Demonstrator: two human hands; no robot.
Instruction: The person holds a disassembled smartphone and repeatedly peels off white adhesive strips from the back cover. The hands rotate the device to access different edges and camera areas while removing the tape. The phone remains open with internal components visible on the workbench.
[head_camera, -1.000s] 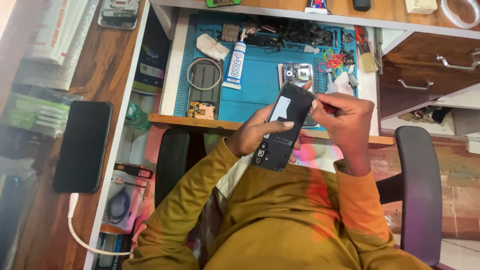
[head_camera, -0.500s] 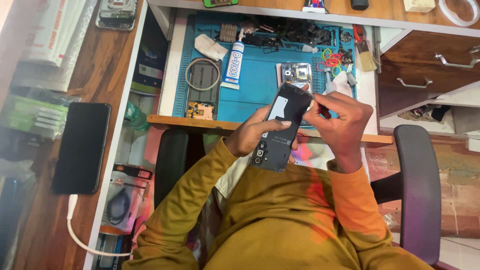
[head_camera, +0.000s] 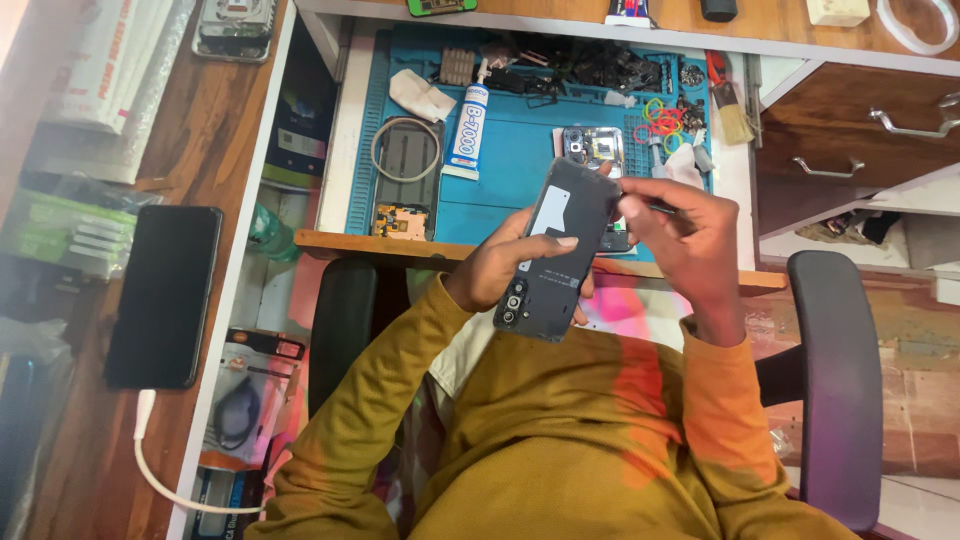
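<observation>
While the left hand (head_camera: 500, 270) grips the dark phone back cover (head_camera: 556, 248) above the blue mat (head_camera: 520, 150), the right hand (head_camera: 680, 230) pinches a thin tool at its top edge; steady the cover and probably work along the edge gently.

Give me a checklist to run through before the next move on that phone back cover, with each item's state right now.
1. Left hand has a firm grip on the dark back cover: ok, fingers wrap its edge.
2. Right hand is at the cover's top edge: ok.
3. Thin tool in the right hand, tip placement: cannot tell, too small.
4. Cover held above the blue mat, not over the floor: not ok, its lower half overhangs the desk edge.
5. Opened phone body lies on the mat within reach: ok.
6. Glue tube capped: cannot tell.
</observation>
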